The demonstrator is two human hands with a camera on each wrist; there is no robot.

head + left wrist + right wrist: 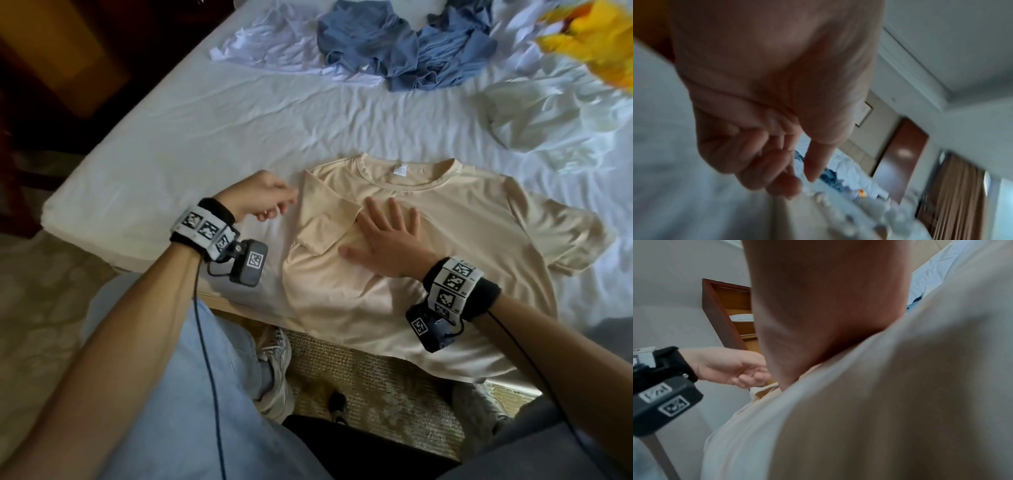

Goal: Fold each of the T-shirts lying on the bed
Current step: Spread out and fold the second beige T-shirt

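The flat cream cotton T-shirt (428,246) lies on the white-sheeted bed (205,130) under the right grip (387,243), its folded-in sleeve (325,226) between both grips. The left grip (263,198) sits just left of it. Beyond both grips, well apart, lie the crumpled blue T-shirts (404,48) and a crumpled white T-shirt (274,48).

The T-shirt (445,240) under the right hand (387,246) is a pale cream colour. The bed sheet (205,137) is white. Far past both hands lie blue shirts (404,48), a white shirt (284,48) and something bright yellow (596,37). The wrist bands (452,284) have black and white square patterns.
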